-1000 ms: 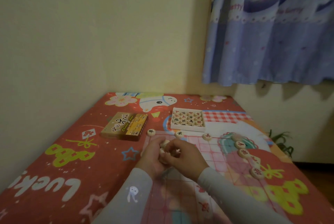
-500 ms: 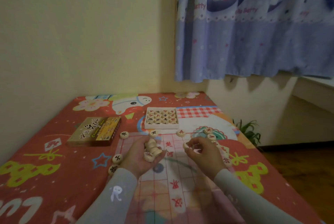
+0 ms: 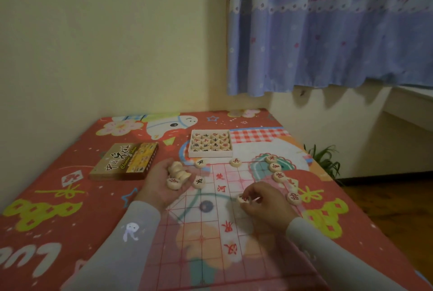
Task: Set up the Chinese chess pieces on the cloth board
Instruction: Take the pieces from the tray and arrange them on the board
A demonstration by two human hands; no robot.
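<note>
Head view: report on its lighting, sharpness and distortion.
Head view: dim, warm indoor light; overall soft, so characters on the pieces in the white tray barely read; wide-angle bend curves the wall corner and curtain; the right hand is slightly smeared; the left hand is sharper.

Tray [image 3: 210, 154] behind board [image 3: 206, 232], box [image 3: 125, 161] left of it

cream wall [image 3: 105, 39], blue curtain [image 3: 328, 39]

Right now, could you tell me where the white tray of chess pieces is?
In the head view, the white tray sits at the far edge of the cloth board, right of the yellow box lid and beyond the left hand.
</note>
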